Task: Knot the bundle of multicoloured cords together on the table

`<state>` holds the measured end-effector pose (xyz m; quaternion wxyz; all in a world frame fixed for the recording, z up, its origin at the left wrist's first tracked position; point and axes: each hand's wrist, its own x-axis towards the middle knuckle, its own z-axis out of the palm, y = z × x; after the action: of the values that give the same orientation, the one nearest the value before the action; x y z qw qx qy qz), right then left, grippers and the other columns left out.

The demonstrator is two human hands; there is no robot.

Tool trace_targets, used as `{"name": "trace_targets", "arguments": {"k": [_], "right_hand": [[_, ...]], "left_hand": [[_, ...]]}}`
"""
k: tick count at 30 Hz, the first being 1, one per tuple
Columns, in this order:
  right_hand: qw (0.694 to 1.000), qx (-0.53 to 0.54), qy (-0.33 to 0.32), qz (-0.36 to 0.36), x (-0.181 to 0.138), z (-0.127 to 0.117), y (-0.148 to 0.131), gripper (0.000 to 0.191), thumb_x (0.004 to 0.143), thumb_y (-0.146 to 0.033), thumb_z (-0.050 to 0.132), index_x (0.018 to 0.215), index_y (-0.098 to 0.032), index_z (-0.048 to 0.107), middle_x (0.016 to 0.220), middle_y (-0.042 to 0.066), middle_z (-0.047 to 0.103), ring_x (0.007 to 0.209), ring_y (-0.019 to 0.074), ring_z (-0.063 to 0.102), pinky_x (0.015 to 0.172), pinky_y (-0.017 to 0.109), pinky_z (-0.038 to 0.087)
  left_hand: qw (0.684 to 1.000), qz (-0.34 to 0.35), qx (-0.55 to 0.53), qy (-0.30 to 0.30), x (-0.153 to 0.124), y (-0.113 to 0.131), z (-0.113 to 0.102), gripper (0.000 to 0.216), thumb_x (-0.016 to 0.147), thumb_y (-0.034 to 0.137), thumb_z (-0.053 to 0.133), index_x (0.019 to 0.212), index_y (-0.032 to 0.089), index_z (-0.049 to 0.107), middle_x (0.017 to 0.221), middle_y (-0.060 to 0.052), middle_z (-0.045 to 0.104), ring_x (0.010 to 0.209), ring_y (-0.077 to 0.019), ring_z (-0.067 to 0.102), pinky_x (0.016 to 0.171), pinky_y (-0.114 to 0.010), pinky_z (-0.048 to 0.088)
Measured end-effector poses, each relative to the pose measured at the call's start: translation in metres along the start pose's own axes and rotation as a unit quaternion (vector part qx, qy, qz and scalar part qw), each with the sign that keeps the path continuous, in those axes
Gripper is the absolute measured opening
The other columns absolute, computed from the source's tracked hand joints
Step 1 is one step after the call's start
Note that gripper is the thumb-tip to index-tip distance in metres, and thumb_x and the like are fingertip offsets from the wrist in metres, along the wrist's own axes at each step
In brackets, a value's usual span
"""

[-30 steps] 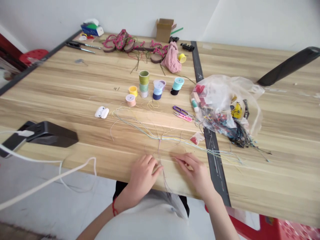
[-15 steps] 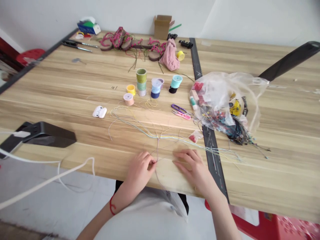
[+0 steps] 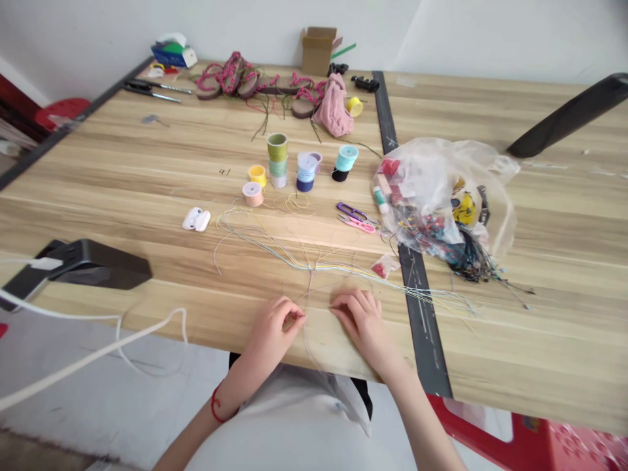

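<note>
The left hand's (image 3: 272, 333) curled fingers hide whatever lies inside them, and the threads (image 3: 314, 265) are too fine to count or to show whether either hand holds them. The right hand (image 3: 360, 324) covers part of the table (image 3: 147, 190). The bottom edge cuts off the left forearm (image 3: 196, 432) and right forearm (image 3: 422, 432). At right, the cloudy plastic bag (image 3: 441, 196) blurs its contents, and the small pieces inside cannot be told apart. At upper left, a small gray item (image 3: 152, 120) is too small to name. The left edge cuts off the white cable (image 3: 73, 347), and the lower right corner cuts off the red furniture (image 3: 490, 432), so its kind is unclear.
</note>
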<state>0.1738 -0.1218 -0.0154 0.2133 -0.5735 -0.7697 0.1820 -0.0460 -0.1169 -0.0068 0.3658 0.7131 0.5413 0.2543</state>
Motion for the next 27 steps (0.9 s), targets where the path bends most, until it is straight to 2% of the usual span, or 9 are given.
{"name": "trace_targets", "arguments": {"k": [7,12,16,19,22,27], "right_hand": [[1.000,-0.006,0.003,0.019,-0.006,-0.010,0.007,0.017,0.099,-0.030,0.047,0.090,-0.022,0.059,0.093,0.006,0.064,0.090,0.0245,0.052,0.079,0.039,0.038],[1.000,0.012,0.021,-0.003,-0.010,-0.027,0.010,0.012,0.096,-0.031,0.054,0.090,-0.023,0.062,0.102,0.008,0.064,0.098,0.0259,0.052,0.085,0.043,0.041],[1.000,0.013,0.018,-0.023,-0.011,-0.035,0.009,0.009,0.094,-0.028,0.057,0.089,-0.024,0.064,0.104,0.008,0.064,0.100,0.0264,0.053,0.086,0.045,0.044],[1.000,0.002,0.002,-0.031,-0.011,-0.037,0.008,0.008,0.092,-0.027,0.059,0.088,-0.024,0.066,0.106,0.009,0.065,0.101,0.0275,0.054,0.085,0.045,0.045],[0.999,-0.004,-0.008,-0.035,-0.010,-0.036,0.006,0.009,0.091,-0.027,0.059,0.087,-0.024,0.066,0.107,0.010,0.065,0.102,0.0283,0.055,0.084,0.046,0.046],[0.999,0.008,-0.014,-0.038,-0.005,-0.026,-0.002,0.008,0.092,-0.026,0.060,0.085,-0.023,0.064,0.108,0.010,0.065,0.103,0.0285,0.053,0.086,0.048,0.046]], "left_hand": [[1.000,0.007,-0.007,0.011,0.000,-0.004,0.000,0.012,0.090,0.014,0.059,0.080,0.020,0.056,0.081,0.001,0.060,0.077,-0.0146,0.058,0.074,-0.026,0.045],[0.994,0.017,0.111,0.007,-0.003,0.009,0.006,0.014,0.085,0.023,0.068,0.085,0.020,0.054,0.089,-0.002,0.059,0.086,-0.0201,0.058,0.077,-0.033,0.047],[0.984,0.030,0.174,-0.022,-0.004,0.017,0.007,0.011,0.086,0.011,0.059,0.084,0.020,0.052,0.091,-0.003,0.057,0.090,-0.0218,0.058,0.080,-0.036,0.048],[0.988,0.019,0.151,-0.031,-0.002,0.013,0.004,0.015,0.088,0.007,0.054,0.080,0.020,0.052,0.088,-0.002,0.057,0.086,-0.0198,0.058,0.078,-0.034,0.048],[0.994,0.003,0.101,-0.031,0.000,0.005,0.002,0.015,0.088,0.008,0.056,0.078,0.019,0.053,0.085,-0.001,0.058,0.083,-0.0184,0.059,0.077,-0.032,0.047],[1.000,-0.023,0.006,0.000,0.001,-0.001,-0.002,0.013,0.087,0.011,0.059,0.077,0.019,0.057,0.080,0.000,0.060,0.075,-0.0147,0.058,0.070,-0.027,0.047]]}}
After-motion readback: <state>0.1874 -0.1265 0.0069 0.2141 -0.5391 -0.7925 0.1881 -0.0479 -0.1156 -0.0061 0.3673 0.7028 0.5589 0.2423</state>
